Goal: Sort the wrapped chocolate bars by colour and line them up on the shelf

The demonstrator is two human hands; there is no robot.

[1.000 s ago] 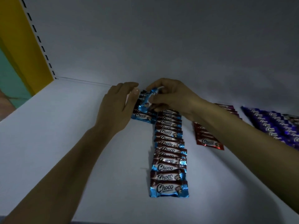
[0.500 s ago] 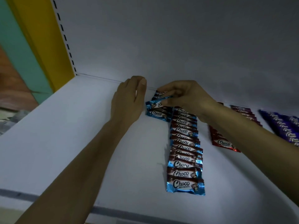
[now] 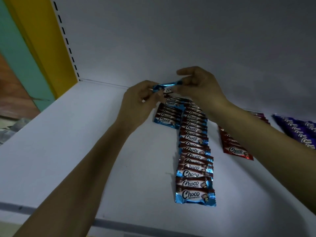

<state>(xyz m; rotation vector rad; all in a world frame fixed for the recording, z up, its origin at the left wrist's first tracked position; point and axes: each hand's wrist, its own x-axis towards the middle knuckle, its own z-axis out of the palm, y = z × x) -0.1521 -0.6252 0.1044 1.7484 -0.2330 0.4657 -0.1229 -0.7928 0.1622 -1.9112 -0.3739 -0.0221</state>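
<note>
Shelf (image 3: 68,159): flat, matte white board; a grey strip is seen along the front edge. A wide stretch of white surface lies between the left side and the bars.
Back panel (image 3: 171,40): plain, smooth, pale grey; met by the shelf at a straight seam.
Upright (image 3: 46,40): yellow post at far left, with a column of dark slots along its inner edge.
Long blue row (image 3: 194,151): shiny foil wrappers with crimped ends, overlapped like shingles, run from near the front edge back toward the panel.
Purple row (image 3: 297,132): glossy wrappers, overlapped, cut off by the right frame edge.
Red row (image 3: 234,147): foil wrappers, overlapped, partly hidden by the right forearm; a strip of shelf is left between it and the long blue row.
Short blue row (image 3: 168,115): a few overlapped wrappers, set touching the long row's left side at its far end.
Left hand (image 3: 138,103): fingers curled, the left end of the held bar is pinched.
Right hand (image 3: 200,86): fingers curled, the right end is pinched.
Held bar (image 3: 166,85): blue foil, slim, kept off the shelf above the short row's far end, near the back panel.
</note>
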